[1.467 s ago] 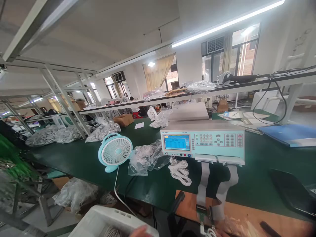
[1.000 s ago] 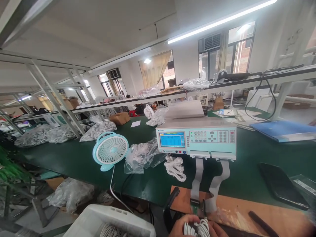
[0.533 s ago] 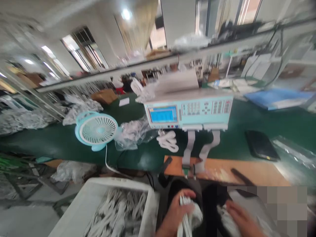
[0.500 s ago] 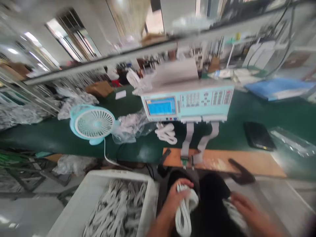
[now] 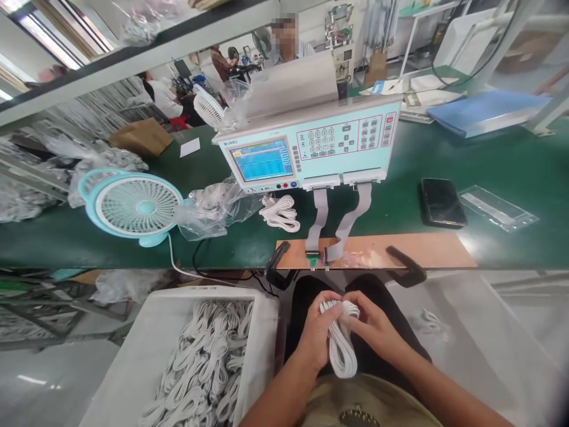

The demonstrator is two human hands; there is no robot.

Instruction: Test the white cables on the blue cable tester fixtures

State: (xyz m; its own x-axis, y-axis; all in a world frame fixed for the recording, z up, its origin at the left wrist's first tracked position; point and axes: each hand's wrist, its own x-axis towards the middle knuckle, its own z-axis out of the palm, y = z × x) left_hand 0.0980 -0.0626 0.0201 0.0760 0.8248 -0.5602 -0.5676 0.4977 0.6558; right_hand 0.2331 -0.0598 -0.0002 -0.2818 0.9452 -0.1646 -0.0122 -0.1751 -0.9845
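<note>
At the left a light-blue fan [image 5: 137, 204] stands on a green bench [image 5: 44, 244], with a white bin [image 5: 146, 338] of looped cables [image 5: 204, 356] below, then a clear bag [image 5: 213, 207] and a white coil [image 5: 281, 213] before the tester [image 5: 342, 160]. Over the black-clad lap [image 5: 304, 296], the left hand [image 5: 317, 329] clamps thumb and fingers on the upper end of a white cable bundle [image 5: 342, 353], its loop extending below, while the right hand [image 5: 372, 325] closes its fingers on that same end from the right. Farther over, a small bundle [image 5: 429, 322] lies on a pale surface [image 5: 480, 356], a black device [image 5: 442, 201] on the bench.
</note>
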